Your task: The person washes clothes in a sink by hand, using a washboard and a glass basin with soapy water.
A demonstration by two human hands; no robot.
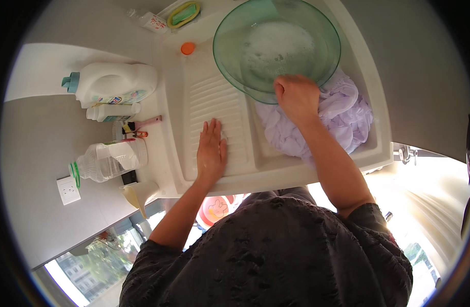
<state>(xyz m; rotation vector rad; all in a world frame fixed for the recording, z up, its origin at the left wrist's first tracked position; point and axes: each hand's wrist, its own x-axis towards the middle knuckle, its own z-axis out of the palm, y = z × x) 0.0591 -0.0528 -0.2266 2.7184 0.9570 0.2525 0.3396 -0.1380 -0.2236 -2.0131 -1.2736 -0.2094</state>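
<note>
My left hand (212, 153) lies with its palm down and fingers extended on the ribbed washboard (215, 94) of the white laundry sink; a small whitish thing shows beside its fingers. At the near rim of a green translucent basin (219, 63), my right hand (297, 98) has its fingers curled; whether it grips the rim or anything else cannot be made out. Suds (279, 40) float on the water in the basin. Wet pale lilac cloth (346, 115) lies bunched in the sink's right-hand bowl, partly under the basin and my right forearm.
Along the left ledge stand a white detergent jug (116, 82), a smaller white bottle (114, 112), brushes (143, 123), a clear plastic jug (112, 157) and a cream scoop or pitcher (141, 192). An orange cap (187, 48), a soap dish (184, 14) and a clear bottle (148, 20) are farther back.
</note>
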